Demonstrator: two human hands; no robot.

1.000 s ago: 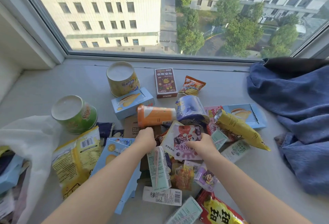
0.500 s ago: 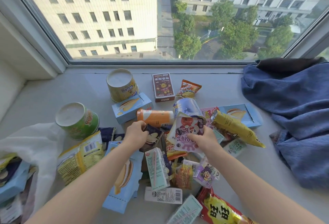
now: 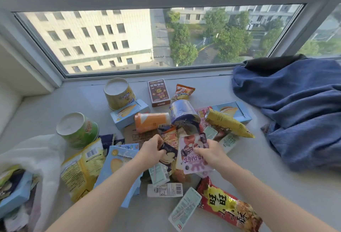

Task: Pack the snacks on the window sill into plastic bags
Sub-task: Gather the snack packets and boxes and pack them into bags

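Now L hand [image 3: 150, 149] pinches a dark biscuit pkt [image 3: 168, 156] freshly pulled from the snack pile [image 3: 184, 117], R hand [image 3: 209, 151] grips the pink pouch [image 3: 193, 160], both at centre, prob. bound for plastic bag [image 3: 42, 150] at 8 o'clock.

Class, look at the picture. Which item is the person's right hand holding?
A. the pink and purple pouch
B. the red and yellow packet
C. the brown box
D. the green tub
A: the right hand pinches the pink and purple pouch by its upper edge, while the left hand grips a dark blue packet.
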